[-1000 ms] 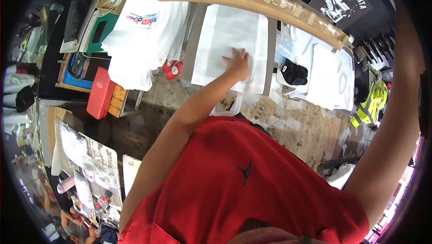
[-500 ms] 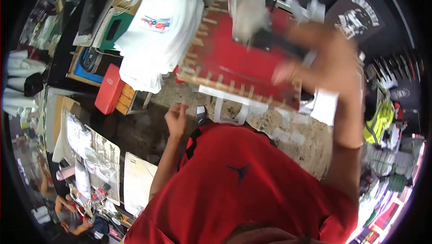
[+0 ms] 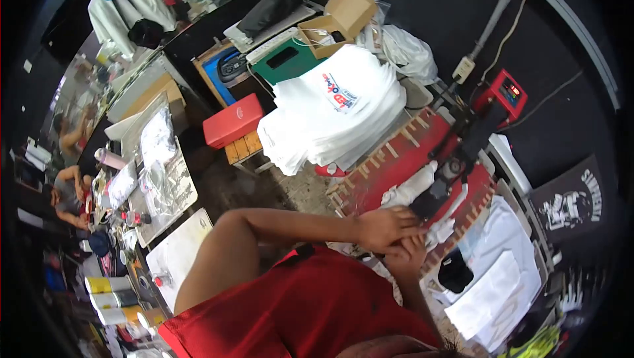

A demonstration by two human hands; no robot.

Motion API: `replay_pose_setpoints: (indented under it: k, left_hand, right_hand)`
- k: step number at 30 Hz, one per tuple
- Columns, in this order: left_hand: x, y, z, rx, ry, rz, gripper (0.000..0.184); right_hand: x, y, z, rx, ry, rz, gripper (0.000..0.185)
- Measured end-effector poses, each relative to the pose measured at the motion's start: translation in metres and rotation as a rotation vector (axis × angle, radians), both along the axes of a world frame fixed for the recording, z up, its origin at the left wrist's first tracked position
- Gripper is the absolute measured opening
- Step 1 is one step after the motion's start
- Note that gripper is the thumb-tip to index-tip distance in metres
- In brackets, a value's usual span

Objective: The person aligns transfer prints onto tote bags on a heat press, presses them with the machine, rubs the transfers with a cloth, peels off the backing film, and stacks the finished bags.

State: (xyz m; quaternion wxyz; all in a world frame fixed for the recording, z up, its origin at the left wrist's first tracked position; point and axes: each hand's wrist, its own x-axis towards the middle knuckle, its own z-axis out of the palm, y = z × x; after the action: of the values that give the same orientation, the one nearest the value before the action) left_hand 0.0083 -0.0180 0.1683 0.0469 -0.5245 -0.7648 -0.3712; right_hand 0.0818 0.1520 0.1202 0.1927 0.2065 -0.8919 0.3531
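Note:
My left hand (image 3: 385,228) reaches across my body and meets my right hand (image 3: 411,256) at the front edge of a heat press. The left fingers lie over the right ones; both hands are closed. Whatever may be between them is hidden. Just beyond the fingers is the press's black arm (image 3: 472,140), with a white wrapped piece (image 3: 413,186) beside it. Below the arm lies the press's red plate (image 3: 389,153), edged with tan strips. A stack of white printed shirts (image 3: 330,113) lies left of the press.
A red case (image 3: 233,120) sits on a wooden stool (image 3: 243,150). White cloth (image 3: 505,265) and a black item (image 3: 456,271) lie at the right. The red control box (image 3: 507,94) stands behind the press. Another person (image 3: 69,193) is at far left.
The view has swung toward the left. My right hand, raised over the press before, is now low at its front edge. My left hand has come across to meet it.

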Motion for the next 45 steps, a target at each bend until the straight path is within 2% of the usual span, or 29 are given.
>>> replay_pose_setpoints:
  k: [3,4,5,6,7,8,11,13,16,20,22,26,28,29,31,32,33,35,36,38,39,41,44,45]
  left_hand:
    - [-0.008,-0.001,-0.009,-0.1,-0.12,-0.054,0.074]
    - [-0.007,0.002,-0.013,-0.157,-0.192,-0.082,0.077]
    - [-0.009,0.003,-0.02,-0.107,-0.173,-0.094,0.081]
    - [-0.009,0.004,-0.027,-0.206,-0.201,-0.074,0.083]
    - [-0.011,0.005,-0.027,-0.213,-0.25,-0.094,0.086]
    - [-0.016,0.01,-0.022,-0.21,-0.291,-0.103,0.089]
    - [-0.024,0.015,-0.029,-0.226,-0.214,-0.176,0.089]
    - [-0.023,0.015,-0.028,-0.243,-0.163,-0.136,0.087]
    - [-0.02,0.011,-0.049,-0.205,-0.124,-0.153,0.086]
    - [-0.023,0.014,-0.042,-0.276,-0.125,-0.159,0.076]
    - [-0.02,0.012,-0.048,-0.251,-0.065,-0.149,0.069]
    - [-0.016,0.021,-0.041,-0.25,-0.081,-0.124,0.06]
    - [-0.014,0.02,-0.038,-0.271,-0.044,-0.125,0.056]
    - [-0.014,0.024,-0.032,-0.273,-0.007,-0.138,0.044]
    - [-0.007,0.034,-0.022,-0.356,-0.006,-0.089,0.038]
    - [-0.004,0.037,-0.02,-0.428,-0.014,-0.036,0.032]
    - [-0.003,0.04,-0.02,-0.422,0.017,-0.02,0.027]
    - [-0.003,0.04,-0.021,-0.428,0.053,-0.029,0.026]
    - [-0.003,0.041,-0.022,-0.424,0.082,-0.033,0.026]
    - [-0.002,0.042,-0.023,-0.42,0.083,-0.03,0.026]
    - [-0.002,0.041,-0.022,-0.427,0.075,-0.037,0.025]
    - [-0.001,0.04,-0.022,-0.424,0.072,-0.039,0.025]
    - [-0.003,0.041,-0.023,-0.395,0.084,-0.037,0.025]
    - [-0.002,0.039,-0.023,-0.376,0.099,-0.031,0.025]
  right_hand:
    - [-0.003,-0.004,-0.002,-0.024,-0.023,-0.113,0.035]
    - [-0.002,0.0,-0.009,-0.045,-0.008,-0.02,0.034]
    - [0.002,0.006,-0.013,-0.068,0.0,0.051,0.033]
    - [-0.003,0.01,-0.005,-0.054,0.007,0.137,0.031]
    - [0.005,0.011,-0.021,-0.14,-0.112,0.11,0.031]
    - [-0.003,0.015,-0.019,-0.17,-0.098,0.17,0.032]
    - [0.002,0.017,-0.018,-0.117,-0.251,0.075,0.033]
    - [0.0,0.014,-0.018,-0.174,-0.101,0.064,0.034]
    - [0.007,0.015,-0.021,-0.209,-0.142,0.066,0.035]
    - [0.002,0.012,-0.022,-0.215,-0.072,-0.016,0.034]
    - [0.003,0.012,-0.022,-0.178,-0.102,0.012,0.028]
    - [0.001,0.012,-0.024,-0.265,-0.031,0.01,0.027]
    - [0.006,0.02,-0.014,-0.549,-0.039,0.097,0.012]
    - [0.008,0.033,-0.003,-0.72,-0.137,0.081,0.012]
    - [-0.005,0.08,-0.002,-0.968,0.084,-0.237,0.01]
    - [0.003,0.11,-0.033,-0.972,-0.043,-0.505,0.011]
    - [-0.006,0.161,-0.011,-0.874,-0.109,-0.77,0.007]
    - [-0.012,0.257,-0.088,-0.782,-0.375,-1.172,0.013]
    - [-0.011,0.298,-0.146,-0.615,-0.406,-1.298,0.026]
    - [-0.027,0.338,-0.174,-0.426,-0.512,-1.362,0.048]
    - [-0.042,0.348,-0.187,-0.431,-0.513,-1.36,0.048]
    - [-0.064,0.353,-0.201,-0.125,-0.742,-1.463,0.071]
    - [-0.079,0.342,-0.196,-0.184,-0.835,-1.532,0.074]
    - [-0.081,0.341,-0.198,-0.156,-0.791,-1.539,0.07]
